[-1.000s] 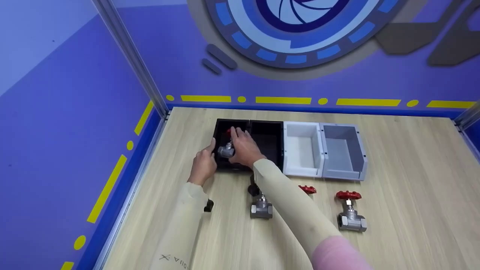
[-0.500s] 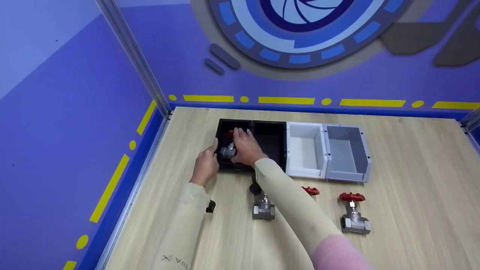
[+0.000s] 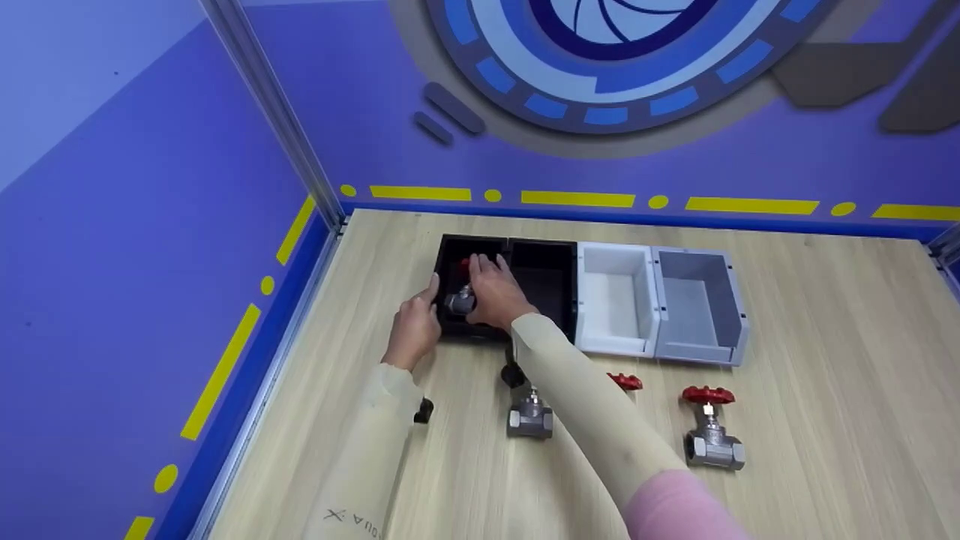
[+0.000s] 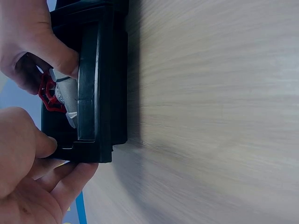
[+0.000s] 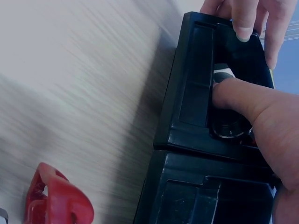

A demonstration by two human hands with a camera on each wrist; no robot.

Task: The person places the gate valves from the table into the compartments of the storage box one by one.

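Note:
A metal gate valve (image 3: 460,301) with a red handwheel (image 4: 50,92) lies inside the leftmost black bin (image 4: 103,84). My right hand (image 3: 497,295) reaches into that bin and grips the valve, its thumb against the metal body in the left wrist view. At the bin's left side wall, my left hand (image 3: 415,328) pinches the edge, thumb inside and fingers outside. In the right wrist view the right thumb covers much of the valve, leaving a pale metal end (image 5: 223,73) showing.
A second black bin (image 3: 541,242), a white bin (image 3: 613,350) and a grey bin (image 3: 694,352) continue the row rightward. In front stand a black-handled valve (image 3: 531,424) and a red-wheeled valve (image 3: 715,448). My right forearm half hides another red handwheel (image 3: 625,382); a black piece (image 3: 424,410) shows beside my left forearm.
The head view has shifted slightly, so the whole scene sits a little further right. Both hands keep their holds, and the valve stays in the leftmost black bin.

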